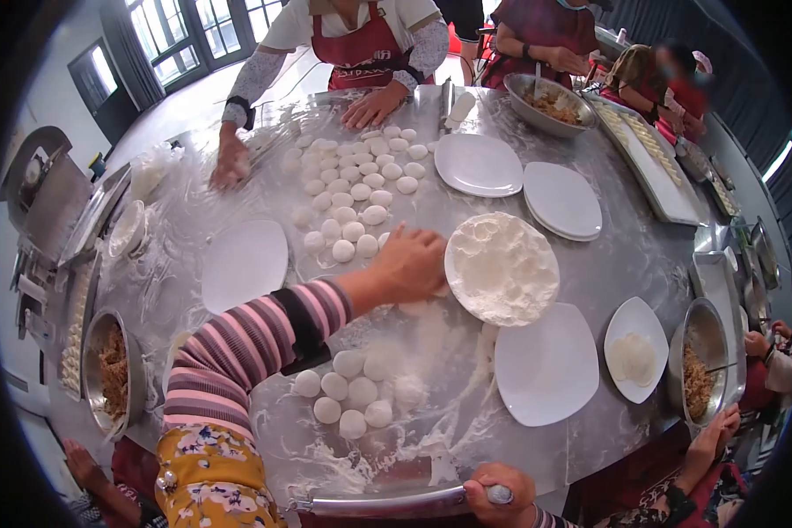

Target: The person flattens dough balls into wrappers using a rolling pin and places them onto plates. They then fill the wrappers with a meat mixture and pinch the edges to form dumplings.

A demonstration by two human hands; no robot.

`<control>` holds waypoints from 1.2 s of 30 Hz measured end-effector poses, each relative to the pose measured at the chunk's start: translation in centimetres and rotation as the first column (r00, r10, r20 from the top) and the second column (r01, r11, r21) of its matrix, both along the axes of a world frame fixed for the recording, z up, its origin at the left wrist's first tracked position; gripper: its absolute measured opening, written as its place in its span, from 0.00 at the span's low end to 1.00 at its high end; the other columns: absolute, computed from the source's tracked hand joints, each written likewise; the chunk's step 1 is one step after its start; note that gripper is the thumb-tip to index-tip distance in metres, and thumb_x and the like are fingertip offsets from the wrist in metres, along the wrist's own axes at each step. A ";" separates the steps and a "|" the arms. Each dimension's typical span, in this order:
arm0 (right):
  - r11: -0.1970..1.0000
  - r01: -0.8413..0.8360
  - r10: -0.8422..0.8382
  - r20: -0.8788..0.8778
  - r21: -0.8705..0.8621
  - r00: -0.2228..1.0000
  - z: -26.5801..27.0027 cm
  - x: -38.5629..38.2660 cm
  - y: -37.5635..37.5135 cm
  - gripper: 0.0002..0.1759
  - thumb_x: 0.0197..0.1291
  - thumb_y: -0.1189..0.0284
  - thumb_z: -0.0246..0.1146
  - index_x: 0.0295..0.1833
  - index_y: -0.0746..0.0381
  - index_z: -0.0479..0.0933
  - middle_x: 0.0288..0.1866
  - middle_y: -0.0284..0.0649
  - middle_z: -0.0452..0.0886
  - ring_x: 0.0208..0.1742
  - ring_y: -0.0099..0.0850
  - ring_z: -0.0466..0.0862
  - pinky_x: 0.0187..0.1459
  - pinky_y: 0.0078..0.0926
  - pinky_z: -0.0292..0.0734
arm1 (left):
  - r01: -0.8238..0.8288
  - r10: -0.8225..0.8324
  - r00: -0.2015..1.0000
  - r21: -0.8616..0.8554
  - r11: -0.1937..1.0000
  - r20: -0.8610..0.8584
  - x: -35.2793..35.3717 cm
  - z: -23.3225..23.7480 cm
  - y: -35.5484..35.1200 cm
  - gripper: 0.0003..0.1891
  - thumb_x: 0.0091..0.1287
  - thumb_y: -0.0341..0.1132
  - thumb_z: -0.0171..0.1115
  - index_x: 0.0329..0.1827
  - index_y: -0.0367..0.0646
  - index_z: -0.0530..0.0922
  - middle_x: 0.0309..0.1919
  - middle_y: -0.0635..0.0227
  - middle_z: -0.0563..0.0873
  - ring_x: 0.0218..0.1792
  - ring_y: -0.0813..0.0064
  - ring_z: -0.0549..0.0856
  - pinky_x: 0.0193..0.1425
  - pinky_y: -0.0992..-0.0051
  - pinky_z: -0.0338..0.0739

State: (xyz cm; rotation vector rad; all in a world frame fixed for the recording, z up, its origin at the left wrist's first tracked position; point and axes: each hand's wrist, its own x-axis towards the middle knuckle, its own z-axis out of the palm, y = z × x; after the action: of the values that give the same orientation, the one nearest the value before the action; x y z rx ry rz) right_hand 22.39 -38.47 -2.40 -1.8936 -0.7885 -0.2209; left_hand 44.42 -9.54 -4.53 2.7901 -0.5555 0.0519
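My left hand (407,264), in a striped sleeve, reaches to the table's middle beside a plate heaped with white flour (502,268). Its fingers curl downward, and whatever they hold is hidden beneath them. Just beyond lie many round white dough pieces (361,192) in a spread group. A smaller cluster of dough balls (352,387) sits below my left forearm. At the near table edge my right hand (502,495) is closed round the end handle of a shiny metal rolling pin (387,503), which lies crosswise in front of me.
White plates (547,365) stand around the floury metal table (453,352). Filling bowls (114,374) are at left, right (700,361) and far side (550,104). A tray of shaped dumplings (647,158) lies far right. Opposite, a person's hands (231,163) rest on the table; others stand around.
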 end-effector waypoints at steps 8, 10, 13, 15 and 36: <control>0.993 -0.062 0.061 -0.019 -0.104 0.998 0.4 0.6 0.0 0.16 0.48 0.77 0.70 0.40 0.61 0.71 0.30 0.44 0.78 0.26 0.41 0.78 0.26 0.34 0.72 | 0.190 -0.192 0.970 0.025 0.981 0.151 6.4 -2.4 -0.7 0.25 0.62 0.38 0.56 0.64 0.49 0.67 0.66 0.63 0.66 0.66 0.54 0.63 0.67 0.56 0.57; 0.994 0.000 -0.005 -0.049 -0.111 0.999 1.0 0.3 0.2 0.15 0.48 0.77 0.70 0.39 0.61 0.71 0.30 0.43 0.78 0.25 0.41 0.77 0.26 0.34 0.72 | 0.237 -0.232 0.962 -0.011 0.972 0.146 5.4 -2.0 0.5 0.24 0.62 0.37 0.55 0.63 0.49 0.67 0.65 0.63 0.67 0.66 0.53 0.63 0.66 0.56 0.59; 0.994 0.030 -0.038 -0.078 -0.108 0.996 1.0 0.0 0.2 0.15 0.48 0.77 0.71 0.39 0.61 0.72 0.29 0.43 0.78 0.26 0.41 0.79 0.28 0.32 0.73 | 0.324 -0.313 0.943 -0.089 0.942 0.117 1.8 -1.5 2.1 0.21 0.62 0.35 0.55 0.60 0.47 0.71 0.61 0.62 0.70 0.63 0.54 0.66 0.64 0.58 0.62; 0.997 0.020 -0.027 -0.088 -0.075 0.996 0.6 0.3 0.3 0.15 0.48 0.77 0.71 0.39 0.61 0.72 0.29 0.43 0.79 0.26 0.40 0.79 0.28 0.31 0.74 | 0.347 -0.336 0.936 -0.116 0.931 0.107 -0.5 -0.3 3.6 0.19 0.61 0.34 0.56 0.57 0.46 0.73 0.57 0.60 0.74 0.62 0.54 0.69 0.63 0.59 0.64; 0.993 0.114 -0.114 -0.029 0.002 0.993 -0.2 -0.1 0.8 0.16 0.48 0.76 0.71 0.36 0.60 0.69 0.23 0.39 0.76 0.20 0.35 0.78 0.22 0.27 0.71 | -0.402 0.403 0.914 -0.034 0.915 0.047 -4.8 -1.3 4.5 0.24 0.63 0.46 0.48 0.63 0.56 0.69 0.65 0.58 0.65 0.67 0.46 0.59 0.63 0.37 0.53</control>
State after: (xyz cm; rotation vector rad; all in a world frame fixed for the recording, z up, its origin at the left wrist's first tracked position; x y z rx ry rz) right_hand 22.26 -37.64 -2.65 -1.9362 -0.6610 -0.2657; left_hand 39.66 -4.99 -5.86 2.8384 0.0199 0.2182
